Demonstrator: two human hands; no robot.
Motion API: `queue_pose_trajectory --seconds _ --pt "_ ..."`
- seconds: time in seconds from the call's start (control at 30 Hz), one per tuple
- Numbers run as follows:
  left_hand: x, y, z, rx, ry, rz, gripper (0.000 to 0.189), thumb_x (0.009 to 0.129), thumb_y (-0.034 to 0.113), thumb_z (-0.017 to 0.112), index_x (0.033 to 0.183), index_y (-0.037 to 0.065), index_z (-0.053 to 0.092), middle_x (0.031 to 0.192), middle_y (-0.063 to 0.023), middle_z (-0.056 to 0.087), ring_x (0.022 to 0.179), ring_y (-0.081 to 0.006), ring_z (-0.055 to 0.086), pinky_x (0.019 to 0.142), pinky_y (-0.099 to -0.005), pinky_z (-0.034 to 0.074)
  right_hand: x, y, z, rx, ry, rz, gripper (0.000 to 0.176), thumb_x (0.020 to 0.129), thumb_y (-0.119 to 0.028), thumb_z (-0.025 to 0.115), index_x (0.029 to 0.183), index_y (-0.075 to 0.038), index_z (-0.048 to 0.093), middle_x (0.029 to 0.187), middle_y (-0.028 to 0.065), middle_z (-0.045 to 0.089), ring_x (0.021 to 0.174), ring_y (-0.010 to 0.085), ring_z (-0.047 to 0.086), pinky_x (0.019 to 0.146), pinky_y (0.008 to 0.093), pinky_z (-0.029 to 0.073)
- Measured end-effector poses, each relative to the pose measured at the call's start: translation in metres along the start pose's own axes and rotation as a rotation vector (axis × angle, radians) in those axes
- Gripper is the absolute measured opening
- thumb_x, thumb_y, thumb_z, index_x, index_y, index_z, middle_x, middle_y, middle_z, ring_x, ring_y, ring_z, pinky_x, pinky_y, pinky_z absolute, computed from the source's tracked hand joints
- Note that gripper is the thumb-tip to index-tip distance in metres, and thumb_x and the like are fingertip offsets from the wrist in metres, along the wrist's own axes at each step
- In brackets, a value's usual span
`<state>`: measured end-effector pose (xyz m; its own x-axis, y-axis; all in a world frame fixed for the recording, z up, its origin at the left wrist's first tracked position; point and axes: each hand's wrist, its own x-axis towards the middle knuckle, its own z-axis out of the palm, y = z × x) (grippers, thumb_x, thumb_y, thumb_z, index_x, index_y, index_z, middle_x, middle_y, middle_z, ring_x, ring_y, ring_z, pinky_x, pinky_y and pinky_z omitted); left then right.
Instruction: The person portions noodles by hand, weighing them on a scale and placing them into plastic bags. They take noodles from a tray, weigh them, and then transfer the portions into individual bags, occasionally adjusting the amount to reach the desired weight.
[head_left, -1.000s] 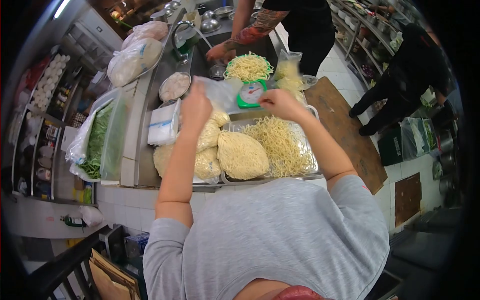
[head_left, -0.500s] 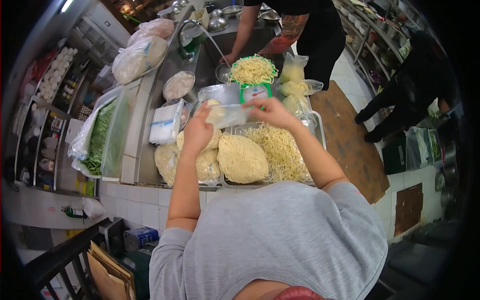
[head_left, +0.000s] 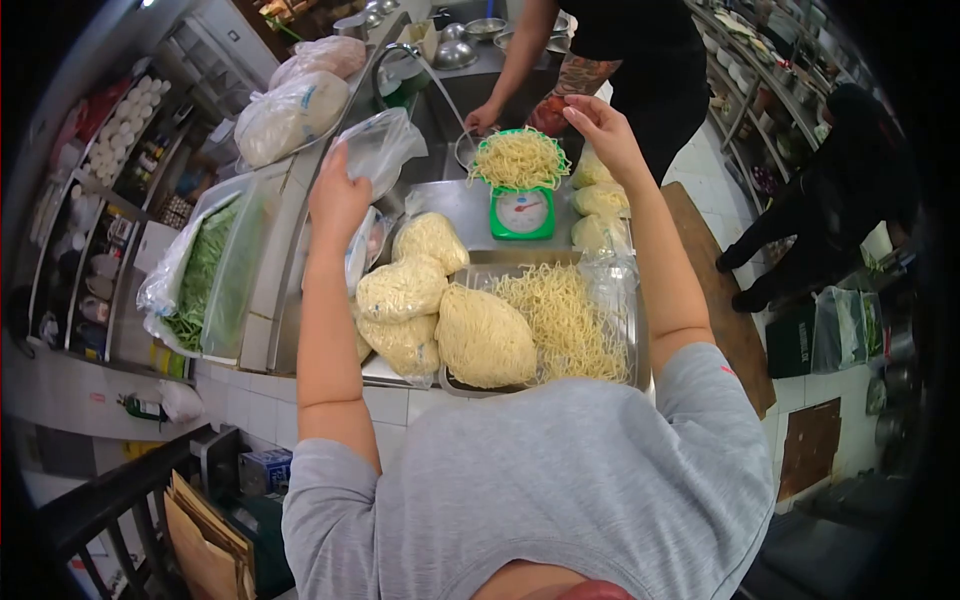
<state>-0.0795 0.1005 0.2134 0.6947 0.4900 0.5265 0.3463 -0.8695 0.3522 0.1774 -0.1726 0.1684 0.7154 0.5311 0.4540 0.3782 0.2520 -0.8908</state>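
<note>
Plastic bag point(head_left: 385, 150) in the left hand point(head_left: 340, 195), noodle heap point(head_left: 520, 158) on the green scale point(head_left: 522, 213)

Fingers of the left hand grip the clear bag, raised over the left side of the steel counter point(head_left: 447, 205). The right hand point(head_left: 603, 132) is lifted, thumb and forefinger drawn close; whether they pinch anything, I cannot tell. The scale stands toward the counter's far edge, near the sink point(head_left: 432, 115), where a co-worker's hand point(head_left: 483, 118) is. At the near edge lies a metal tray point(head_left: 482, 272), loose noodles point(head_left: 560, 320) over its right half, a large noodle bundle point(head_left: 487, 335) at its near left corner. Packed noodle bags point(head_left: 402, 290) are piled beside its left edge; filled bags point(head_left: 600, 205) sit by its far right corner.
</note>
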Motion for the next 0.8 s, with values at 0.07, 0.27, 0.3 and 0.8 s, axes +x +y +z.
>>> queue_pose_trajectory --seconds 0.07,0.27,0.3,0.8 --pt "0.015 0.008 0.007 0.013 -0.024 -0.005 0.056 0.072 0.011 0.051 0.127 -0.001 0.045 0.136 -0.0178 0.043 0.118 -0.0335 0.047 0.096 -0.0382 0.04 0.009 0.009 0.001 -0.027 -0.007 0.011 0.035 0.088 -0.019 0.062 0.113 0.004 0.055 0.096 0.0082 0.064 0.086 0.0107 0.06 0.077 0.0243 0.048" --pt "0.036 0.014 0.024 0.037 0.005 0.042 0.057 0.073 0.012 0.051 0.128 0.0 0.044 0.136 -0.0173 0.043 0.118 -0.033 0.048 0.095 -0.039 0.041 0.013 0.035 0.007 -0.204 -0.029 -0.002 0.03 0.085 -0.022 0.065 0.105 0.0 0.061 0.086 0.0047 0.065 0.078 0.0111 0.06 0.07 0.0263 0.048" --pt "0.038 0.012 0.028 0.038 0.024 0.067 0.057 0.073 0.012 0.051 0.128 0.0 0.044 0.136 -0.0174 0.043 0.118 -0.0329 0.048 0.095 -0.0391 0.041 0.008 0.038 0.008 -0.17 -0.034 0.015 0.024 0.083 -0.02 0.066 0.096 0.0 0.064 0.081 0.0042 0.065 0.073 0.0103 0.059 0.067 0.0264 0.047" --pt "0.025 -0.004 0.053 -0.019 -0.002 0.078 0.059 0.075 0.016 0.052 0.131 0.0 0.043 0.13 -0.0209 0.047 0.117 -0.0338 0.048 0.098 -0.0378 0.038 -0.147 0.082 0.058 -0.987 -0.727 0.159 0.011 0.071 -0.017 0.063 0.078 -0.013 0.069 0.079 0.0108 0.066 0.079 0.0297 0.063 0.069 0.0409 0.05"
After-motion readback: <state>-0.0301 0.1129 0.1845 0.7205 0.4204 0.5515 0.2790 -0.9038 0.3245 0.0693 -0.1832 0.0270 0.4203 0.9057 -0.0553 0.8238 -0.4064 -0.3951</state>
